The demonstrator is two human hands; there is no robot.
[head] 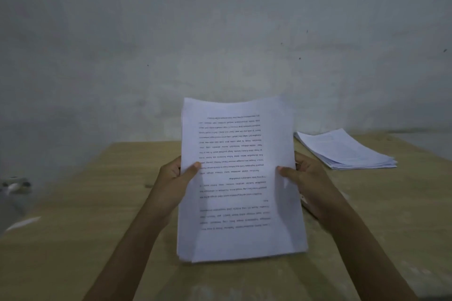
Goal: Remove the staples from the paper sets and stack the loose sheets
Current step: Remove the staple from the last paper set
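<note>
- Gripping paper set (241, 178) at both side edges: left hand (175, 178) at 9 o'clock, right hand (307, 178) at 3 o'clock, thumbs on front, fingers behind.
- Set raised upright above wooden table (73, 239), print upside down.
- Loose-sheet stack (347, 151) lies on table at 2 o'clock, apart from the set.

A bare grey-white plastered wall (220, 19), mottled and flecked with a few dark specks, fills the far side. Before it stands a light wooden counter (73, 239). The light is dim and bluish.
</note>
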